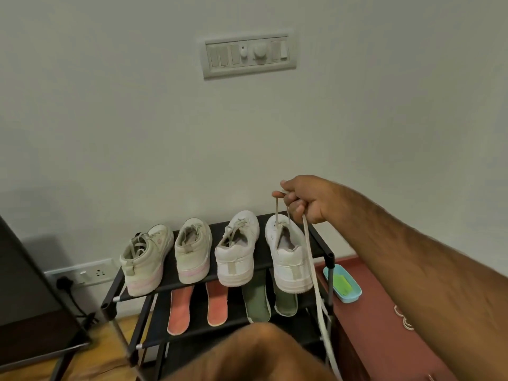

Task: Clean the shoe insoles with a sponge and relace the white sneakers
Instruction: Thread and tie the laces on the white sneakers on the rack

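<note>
Blurred limb [261, 353] at btm edge, nearest cam; L hand not seen. R hand [299, 200] pinches lace [308, 243] above rightmost white sneaker [288, 257] on rack [220, 229] top shelf. Sneaker sits directly below R hand, heel toward cam, toe toward wall.

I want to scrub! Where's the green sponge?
Head view, lower right: the green sponge sits in the blue tray, just right of the black shoe rack.

1. Our bare right arm [412, 270] reaches forward and leftward, wrist raised.
2. Our right hand [302, 199] is curled, thumb and forefinger pinching a lace [308, 243].
3. A blurred bare limb [247, 353] fills the bottom edge; we cannot tell which.
</note>
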{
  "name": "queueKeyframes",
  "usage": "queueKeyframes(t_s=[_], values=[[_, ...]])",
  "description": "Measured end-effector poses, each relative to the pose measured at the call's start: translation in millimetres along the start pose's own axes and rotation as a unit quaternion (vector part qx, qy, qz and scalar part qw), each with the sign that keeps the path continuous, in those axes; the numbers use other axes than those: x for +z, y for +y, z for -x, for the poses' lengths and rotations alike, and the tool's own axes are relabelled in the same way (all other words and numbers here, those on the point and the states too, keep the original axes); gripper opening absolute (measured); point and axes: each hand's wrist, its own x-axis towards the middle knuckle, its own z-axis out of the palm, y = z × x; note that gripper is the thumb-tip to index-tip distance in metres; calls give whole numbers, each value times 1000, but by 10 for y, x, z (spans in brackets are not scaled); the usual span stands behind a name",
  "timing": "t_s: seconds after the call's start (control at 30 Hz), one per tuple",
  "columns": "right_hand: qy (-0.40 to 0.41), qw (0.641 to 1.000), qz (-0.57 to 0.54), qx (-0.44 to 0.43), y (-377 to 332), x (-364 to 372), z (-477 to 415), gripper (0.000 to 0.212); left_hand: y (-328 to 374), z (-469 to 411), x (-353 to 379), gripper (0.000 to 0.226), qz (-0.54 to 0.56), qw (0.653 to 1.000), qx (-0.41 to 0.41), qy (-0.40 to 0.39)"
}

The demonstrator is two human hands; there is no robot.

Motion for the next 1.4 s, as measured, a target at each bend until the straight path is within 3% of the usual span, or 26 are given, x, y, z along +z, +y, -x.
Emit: queueKeyframes(t_s=[0.1, 0.13, 0.2, 0.3, 0.37, 0.43, 0.53, 0.7, 0.93, 1.17, 1.4], values=[[-9, 998, 56, -4, 24, -14, 30, 28, -27, 39, -259, 44, -132, 986, -42, -94], [-13, 997, 70, -4, 30, -21, 47, 27, -14, 95, -397, 37, -120, 989, -49, -71], [-16, 996, 90, -4, 39, -43, 71, 26, 6, 216, -707, 24, -41, 993, -67, 84], [-17, 995, 96, 5, 22, -35, 88, 36, -149, 147, -1189, 26, -1, 926, -81, 369], [-15, 993, 115, 7, -8, -8, 97, 40, -181, -79, -1355, 50, 44, 903, -55, 423], [-13, 991, 136, 1, -31, 36, 126, 40, -161, -361, -1383, 55, 83, 904, 4, 419], [4, 987, 159, -14, -59, 77, 172, 38, -186, -735, -1356, 29, 92, 890, 57, 442], [12, 983, 183, -29, -129, 108, 315, 37, -268, -976, -1338, 25, 170, 844, 2, 509], [56, 974, 191, -108, -443, 120, 716, 30, -371, -920, -1346, 21, 263, 840, 43, 473], [29, 962, 188, -194, -941, 91, 1360, 28, -331, -946, -1355, 31, 322, 821, 21, 471], [65, 917, 276, -279, -1390, 65, 1903, 29, -305, -963, -1347, 34, 353, 811, 17, 467]])
